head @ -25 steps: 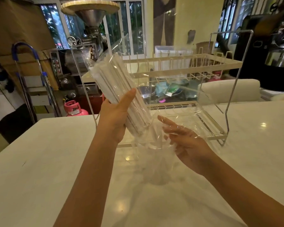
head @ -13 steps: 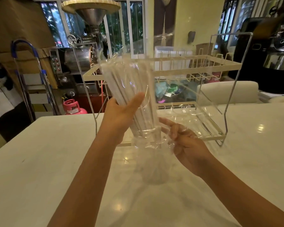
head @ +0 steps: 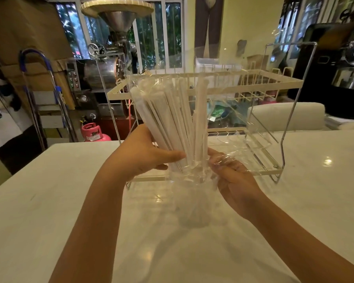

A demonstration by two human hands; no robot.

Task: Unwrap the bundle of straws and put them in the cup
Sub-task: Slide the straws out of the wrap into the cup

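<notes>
White table, wire rack just beyond both hands. Left hand wrapped round upright straws, over clear cup; right hand pinching loose plastic wrap beside them.

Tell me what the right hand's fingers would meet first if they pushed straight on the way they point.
The right hand points up and left, already touching crinkled clear wrap. Straight on, its fingertips would most likely meet the lower ends of the straws above the cup, then the left hand. Depth is unclear.
</notes>
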